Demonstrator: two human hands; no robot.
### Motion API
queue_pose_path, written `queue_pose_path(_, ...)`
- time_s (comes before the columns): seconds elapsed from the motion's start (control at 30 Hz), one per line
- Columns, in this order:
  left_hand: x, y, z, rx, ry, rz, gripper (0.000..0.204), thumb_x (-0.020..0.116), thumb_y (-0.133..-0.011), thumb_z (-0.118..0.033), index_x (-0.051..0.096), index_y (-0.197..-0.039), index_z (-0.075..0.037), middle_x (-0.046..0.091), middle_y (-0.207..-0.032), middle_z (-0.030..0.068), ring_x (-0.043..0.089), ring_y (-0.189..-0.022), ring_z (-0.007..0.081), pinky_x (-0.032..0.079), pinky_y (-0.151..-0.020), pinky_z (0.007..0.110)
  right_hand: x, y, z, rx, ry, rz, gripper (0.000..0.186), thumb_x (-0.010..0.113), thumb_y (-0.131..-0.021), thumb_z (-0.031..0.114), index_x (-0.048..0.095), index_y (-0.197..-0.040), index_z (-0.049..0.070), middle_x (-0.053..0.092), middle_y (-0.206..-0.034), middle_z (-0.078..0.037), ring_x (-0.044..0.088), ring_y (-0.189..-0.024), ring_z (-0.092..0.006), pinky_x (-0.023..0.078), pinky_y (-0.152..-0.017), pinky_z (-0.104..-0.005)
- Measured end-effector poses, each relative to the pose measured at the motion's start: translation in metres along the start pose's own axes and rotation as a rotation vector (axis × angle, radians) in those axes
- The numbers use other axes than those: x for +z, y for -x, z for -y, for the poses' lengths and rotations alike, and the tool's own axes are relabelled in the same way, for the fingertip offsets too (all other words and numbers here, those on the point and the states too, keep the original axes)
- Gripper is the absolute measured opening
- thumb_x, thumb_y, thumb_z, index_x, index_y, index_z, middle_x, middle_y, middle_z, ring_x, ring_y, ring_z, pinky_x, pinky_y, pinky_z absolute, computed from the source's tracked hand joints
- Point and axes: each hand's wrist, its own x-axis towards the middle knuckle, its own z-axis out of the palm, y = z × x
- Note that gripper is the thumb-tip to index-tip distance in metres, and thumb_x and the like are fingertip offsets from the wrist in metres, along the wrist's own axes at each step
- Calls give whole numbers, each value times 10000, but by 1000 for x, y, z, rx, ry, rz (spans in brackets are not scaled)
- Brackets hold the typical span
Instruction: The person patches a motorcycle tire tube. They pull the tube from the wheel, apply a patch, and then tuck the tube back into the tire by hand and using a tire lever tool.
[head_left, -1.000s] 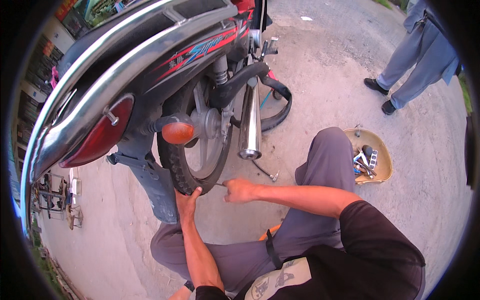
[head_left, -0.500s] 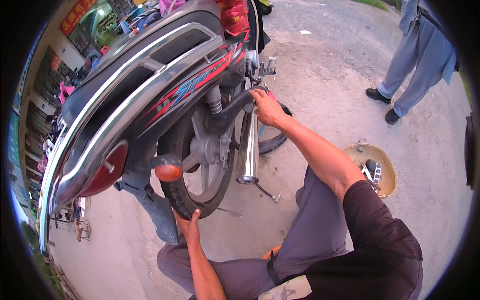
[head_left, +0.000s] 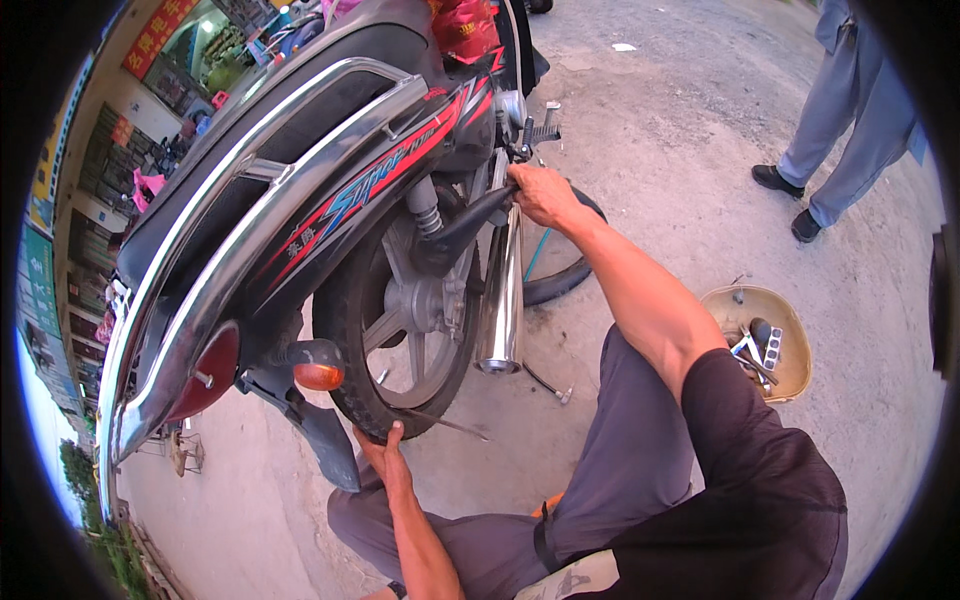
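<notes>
My left hand (head_left: 385, 450) grips the bottom of the motorcycle's rear tyre (head_left: 440, 385) from below, thumb on the tread. A thin metal lever (head_left: 450, 425) sticks out from the rim beside it, untouched. My right hand (head_left: 540, 193) is raised, its fingers wrapped over the end of a black arm-like part (head_left: 450, 235) above the chrome muffler (head_left: 500, 310); exactly what its fingertips hold is partly hidden. The dark grey mudguard flap (head_left: 330, 450) hangs left of my left hand. An orange indicator (head_left: 318, 376) juts out above it.
A tan tray (head_left: 800, 355) of tools lies right of my knee. A black tube loop (head_left: 555, 285) and a short hose (head_left: 548, 385) lie beyond the muffler. A person in grey trousers (head_left: 830, 120) stands at upper right. Shopfronts (head_left: 140, 110) line the left.
My right hand has left the lever near the tyre's bottom and risen to the black part above the muffler. My left hand stays on the tyre. The view has shifted slightly.
</notes>
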Motion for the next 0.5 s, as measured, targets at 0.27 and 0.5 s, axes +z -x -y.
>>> queue_pose_path(0.27,8,-2,22,42,-8,-115,843,739,-813,-122,267,-1501,0,433,-1430,179,437,-1291,273,294,-1112,352,-89,61,90,-33,-78,130,286,666,-883,275,520,-946,37,631,-796,-192,622,-813,-419,454,-688,-503)
queue_pose_path(0.5,14,6,23,122,-28,-138,882,724,-832,-78,187,-1525,16,369,-1486,228,417,-1335,309,301,-1128,382,-83,97,133,61,-385,266,333,680,-900,287,532,-949,-8,598,-765,-193,619,-744,-318,449,-668,-438)
